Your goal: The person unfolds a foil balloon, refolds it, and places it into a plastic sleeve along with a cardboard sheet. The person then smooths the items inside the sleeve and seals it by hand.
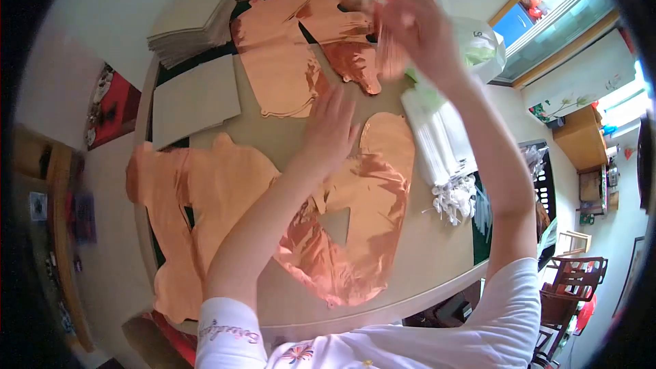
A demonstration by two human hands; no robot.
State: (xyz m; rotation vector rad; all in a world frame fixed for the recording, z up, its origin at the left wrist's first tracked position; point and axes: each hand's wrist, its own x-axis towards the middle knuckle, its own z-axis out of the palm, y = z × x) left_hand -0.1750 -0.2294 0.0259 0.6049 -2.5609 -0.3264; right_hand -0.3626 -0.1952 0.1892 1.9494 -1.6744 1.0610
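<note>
Head view, left hand [330, 131] spread flat on a copper foil balloon [355, 219] at table [437, 260] centre, right hand [410, 31] at one o'clock — blurred, grip unclear — over a white plastic bag [482, 44], sleeve lettering [229, 333] at six o'clock — cursive, unreadable.

The right hand [410, 31] is motion-blurred, so its fingers and whatever it grips cannot be made out. The left arm covers part of a copper foil balloon [355, 232]. The plastic bag [482, 44] is half hidden behind the right wrist
</note>
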